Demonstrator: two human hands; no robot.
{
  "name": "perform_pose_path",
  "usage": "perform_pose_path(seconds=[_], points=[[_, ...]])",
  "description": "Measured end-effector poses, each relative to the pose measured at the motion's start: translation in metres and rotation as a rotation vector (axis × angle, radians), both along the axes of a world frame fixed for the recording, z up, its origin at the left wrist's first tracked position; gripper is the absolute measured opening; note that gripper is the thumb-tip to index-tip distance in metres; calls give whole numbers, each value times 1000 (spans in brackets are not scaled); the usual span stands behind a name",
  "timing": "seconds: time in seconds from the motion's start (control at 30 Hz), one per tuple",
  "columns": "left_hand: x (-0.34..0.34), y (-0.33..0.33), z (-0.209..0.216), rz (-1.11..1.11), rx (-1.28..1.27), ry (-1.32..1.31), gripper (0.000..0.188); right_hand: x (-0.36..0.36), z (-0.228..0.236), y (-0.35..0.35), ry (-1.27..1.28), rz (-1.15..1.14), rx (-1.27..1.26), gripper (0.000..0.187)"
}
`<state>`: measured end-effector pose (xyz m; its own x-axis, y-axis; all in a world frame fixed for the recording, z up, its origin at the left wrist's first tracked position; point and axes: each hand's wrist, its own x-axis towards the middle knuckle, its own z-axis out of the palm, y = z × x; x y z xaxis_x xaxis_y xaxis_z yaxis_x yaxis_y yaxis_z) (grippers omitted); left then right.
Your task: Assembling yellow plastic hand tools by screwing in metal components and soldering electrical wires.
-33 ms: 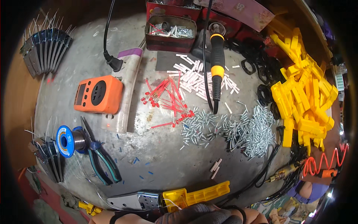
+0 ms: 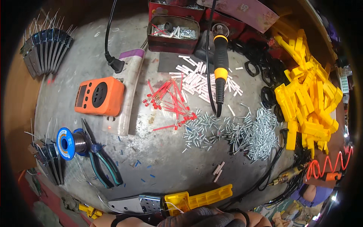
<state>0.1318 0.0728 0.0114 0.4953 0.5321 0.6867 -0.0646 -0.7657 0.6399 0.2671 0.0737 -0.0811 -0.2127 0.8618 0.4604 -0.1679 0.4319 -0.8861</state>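
Observation:
At the lower edge, my left hand [image 2: 172, 221] and my right hand [image 2: 211, 217], both in dark grey gloves, lie close together, partly cut off. They press against a yellow plastic handle shell [image 2: 210, 195] with a ribbed inside. My left fingers look curled at its near side; my right fingers are folded, and whatever they hold is hidden. Joined to the shell's left end is a metal bracket [image 2: 150, 204] with holes, then a flat grey blade [image 2: 126, 204]. A white wire [image 2: 174, 206] crosses the shell near my fingers.
Pliers [image 2: 99, 160] and a solder spool [image 2: 66, 143] lie left, below an orange socket meter [image 2: 100, 96]. A soldering iron [image 2: 220, 64] hangs over white tubes [image 2: 196, 81]. Red LEDs [image 2: 166, 98], screws [image 2: 261, 132], yellow shells [image 2: 310, 98] and a screwdriver [image 2: 289, 175] fill the right.

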Motion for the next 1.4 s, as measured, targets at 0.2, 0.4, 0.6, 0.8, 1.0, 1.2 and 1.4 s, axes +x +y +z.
perform_pose_path(seconds=[0.2,0.4,0.6,0.8,1.0,1.2,1.4], points=[[-7,2,1,-47,-146,-31,12,-12,-3,0,30,7,-39,24],[-2,-3,1,-31,-154,-89,11,-16,3,-2,56,-10,-39,23],[-3,-1,10,11,-172,23,13,-19,6,3,126,-8,-14,22],[-9,-2,20,-5,-155,121,16,-22,16,1,176,-62,47,21],[-25,23,15,-389,-174,262,38,-29,61,-38,197,-141,162,21],[-50,-17,55,228,-534,282,44,22,152,-49,-968,-709,24,42],[-70,-82,32,2,-25,1045,71,57,109,-134,-1084,-479,-313,40]])
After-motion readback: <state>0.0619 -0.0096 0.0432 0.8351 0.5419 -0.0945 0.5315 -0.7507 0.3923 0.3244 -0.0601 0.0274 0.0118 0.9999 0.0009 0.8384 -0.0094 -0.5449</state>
